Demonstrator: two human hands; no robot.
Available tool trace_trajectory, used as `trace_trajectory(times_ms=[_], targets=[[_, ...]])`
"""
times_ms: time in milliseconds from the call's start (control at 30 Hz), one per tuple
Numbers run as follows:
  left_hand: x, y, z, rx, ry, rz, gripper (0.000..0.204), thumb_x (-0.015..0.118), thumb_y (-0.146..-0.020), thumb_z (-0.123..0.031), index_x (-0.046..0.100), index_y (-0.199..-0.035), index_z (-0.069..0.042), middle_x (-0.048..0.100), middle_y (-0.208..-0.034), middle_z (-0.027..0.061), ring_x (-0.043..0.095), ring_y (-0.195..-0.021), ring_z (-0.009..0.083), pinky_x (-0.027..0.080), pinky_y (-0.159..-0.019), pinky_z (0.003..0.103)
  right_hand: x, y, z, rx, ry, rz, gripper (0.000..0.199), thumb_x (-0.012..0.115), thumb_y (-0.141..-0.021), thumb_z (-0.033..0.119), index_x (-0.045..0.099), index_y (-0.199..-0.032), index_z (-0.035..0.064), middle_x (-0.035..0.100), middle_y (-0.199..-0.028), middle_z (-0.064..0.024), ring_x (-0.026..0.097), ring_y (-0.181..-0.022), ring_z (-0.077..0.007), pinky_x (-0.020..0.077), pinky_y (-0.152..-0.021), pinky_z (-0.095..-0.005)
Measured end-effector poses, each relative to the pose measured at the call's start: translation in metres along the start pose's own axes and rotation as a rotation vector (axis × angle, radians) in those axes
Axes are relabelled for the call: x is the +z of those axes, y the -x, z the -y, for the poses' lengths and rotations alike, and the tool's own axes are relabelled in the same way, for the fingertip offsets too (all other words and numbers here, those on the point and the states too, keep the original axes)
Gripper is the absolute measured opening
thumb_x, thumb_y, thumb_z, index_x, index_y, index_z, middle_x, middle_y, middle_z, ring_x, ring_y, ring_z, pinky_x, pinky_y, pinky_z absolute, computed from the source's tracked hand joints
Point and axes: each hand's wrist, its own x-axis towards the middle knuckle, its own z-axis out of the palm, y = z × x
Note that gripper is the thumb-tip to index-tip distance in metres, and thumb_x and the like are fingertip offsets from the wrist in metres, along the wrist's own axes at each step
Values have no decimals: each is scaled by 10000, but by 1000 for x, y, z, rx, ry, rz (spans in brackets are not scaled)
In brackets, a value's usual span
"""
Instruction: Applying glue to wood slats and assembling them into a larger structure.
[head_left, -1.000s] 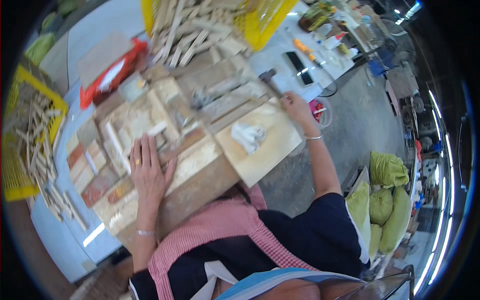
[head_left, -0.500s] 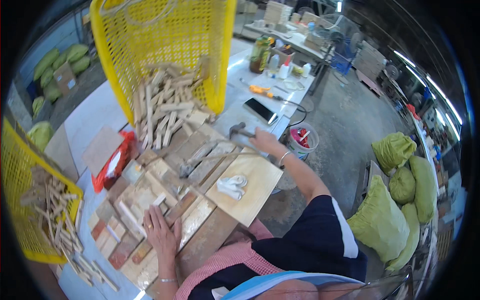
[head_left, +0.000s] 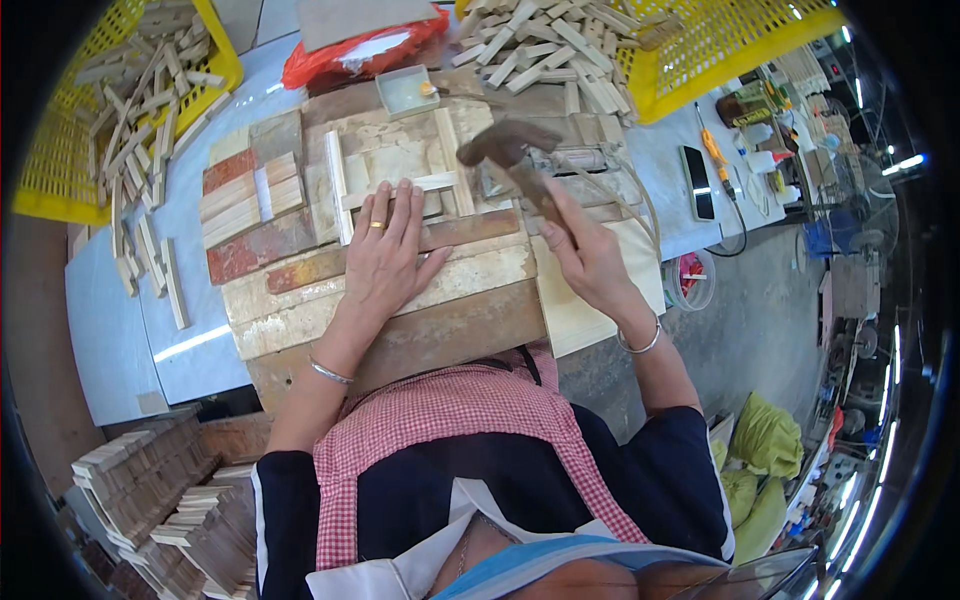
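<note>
My left hand [head_left: 383, 265] lies flat, fingers stretched out, on the near part of a small frame of pale wooden strips. One upright strip [head_left: 338, 180] stands left of the fingers, another upright strip [head_left: 455, 165] is to their right, and a cross strip [head_left: 437, 182] runs between, partly hidden under the fingertips. My right hand [head_left: 590, 265] is closed round the handle of a claw hammer [head_left: 510, 145]. The hammer's head hangs in the air just right of the frame, slightly blurred. Beneath everything is a worn wooden work board [head_left: 400, 335].
A shallow square tray [head_left: 405, 95] sits beyond the frame. Short wood blocks [head_left: 275, 185] lie to the left. Yellow baskets [head_left: 225, 45] with loose strips stand at the back. A phone [head_left: 697, 183], an orange-handled corded tool [head_left: 713, 150] and a bucket [head_left: 690, 290] are on the right.
The view has swung left and down, bringing the board nearer the middle. My right hand has brought the hammer from the board's far right to close beside the frame. My left hand stays flat.
</note>
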Motion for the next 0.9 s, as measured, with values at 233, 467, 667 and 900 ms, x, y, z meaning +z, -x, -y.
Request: trace_trajectory(times_ms=[233, 467, 667, 900], targets=[[-4, 4, 0, -1, 6, 22, 768, 647, -814, -424, 408, -1378, 39, 439, -1400, 186, 405, -1296, 371, 323, -1086, 467, 35, 6, -12, 40, 190, 138, 529, 569, -912, 78, 383, -1405, 34, 585, -1202, -253, 620, -1042, -375, 521, -813, -416], [1, 5, 1, 4, 32, 11, 768, 642, -819, -427, 409, -1369, 55, 438, -1391, 208, 410, -1288, 382, 323, -1085, 466, 28, 1, -9, -172, 116, -126, 524, 570, -910, 97, 386, -1397, 38, 636, -1079, -234, 646, -874, -397, 530, -708, -429], [1, 10, 1, -14, 6, 7, 770, 647, -816, -421, 414, -1345, 88, 434, -1376, 234, 401, -1286, 396, 320, -1087, 468, 39, 6, -11, -53, 167, 97, 522, 574, -909, 101, 387, -1393, 44, 640, -1087, -224, 650, -853, -391, 530, -708, -430], [4, 8, -6, 6, 57, -58, 732, 660, -789, -393, 469, -1258, 135, 473, -1297, 273, 409, -1277, 397, 301, -1107, 455, 40, -33, 39, -250, 43, -24, 481, 578, -916, 73, 437, -1375, 36, 641, -1055, -239, 663, -911, -357, 529, -752, -397]])
